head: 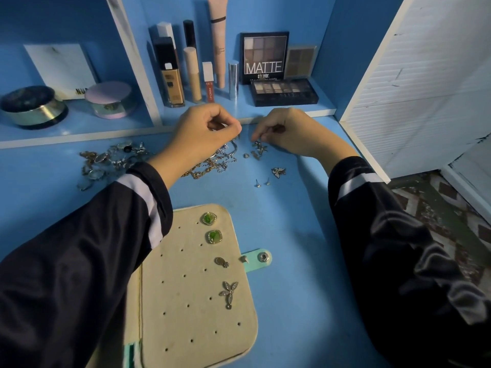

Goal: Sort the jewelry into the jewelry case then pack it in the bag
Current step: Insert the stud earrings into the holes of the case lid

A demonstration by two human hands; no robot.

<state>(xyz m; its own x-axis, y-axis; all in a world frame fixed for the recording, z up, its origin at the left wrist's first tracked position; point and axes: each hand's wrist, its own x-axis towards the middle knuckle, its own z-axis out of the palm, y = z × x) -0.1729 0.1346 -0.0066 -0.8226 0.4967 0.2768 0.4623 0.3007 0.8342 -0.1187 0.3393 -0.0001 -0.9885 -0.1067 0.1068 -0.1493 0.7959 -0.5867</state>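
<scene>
We're working both hands over the loose jewelry at the back of the blue desk (292, 221). Our right hand (287, 131) is pinching a small silver earring (257, 144) down on the desktop. Our left hand (204, 128) is curling thumb to forefinger above the tangled chains (212, 163), and we can't tell what it's holding. The jewelry case (196, 328) is lying open near us, with green earrings (208, 218) pinned in it.

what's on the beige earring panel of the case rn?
Panel right side holds two green square earrings, a pineapple stud, a small spike stud, a winged drop earring. Other visible holes are bare. Left sleeve covers its upper-left part.
</scene>
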